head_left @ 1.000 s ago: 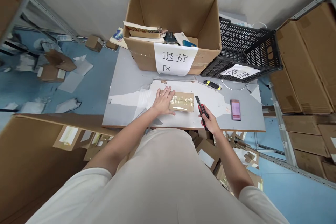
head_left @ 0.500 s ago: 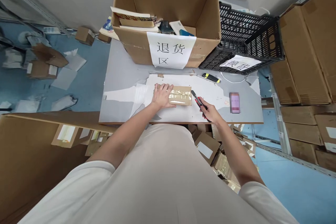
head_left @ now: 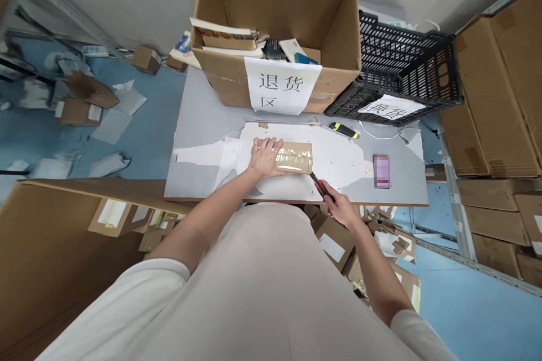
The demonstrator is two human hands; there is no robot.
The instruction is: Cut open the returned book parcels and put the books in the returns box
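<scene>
Parcel [head_left: 297, 158] lies under left hand [head_left: 264, 158] — right hand [head_left: 339, 208] nearby.

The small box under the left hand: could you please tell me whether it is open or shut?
Shut: the small box has shiny tape across its top and no raised flap shows; the left hand hides one end.

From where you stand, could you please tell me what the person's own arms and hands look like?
The left hand and right hand are bare, with no gloves, watch or bracelet showing. The forearms are uncovered too, below plain, off-white short sleeves; no cables or markings are visible.
</scene>
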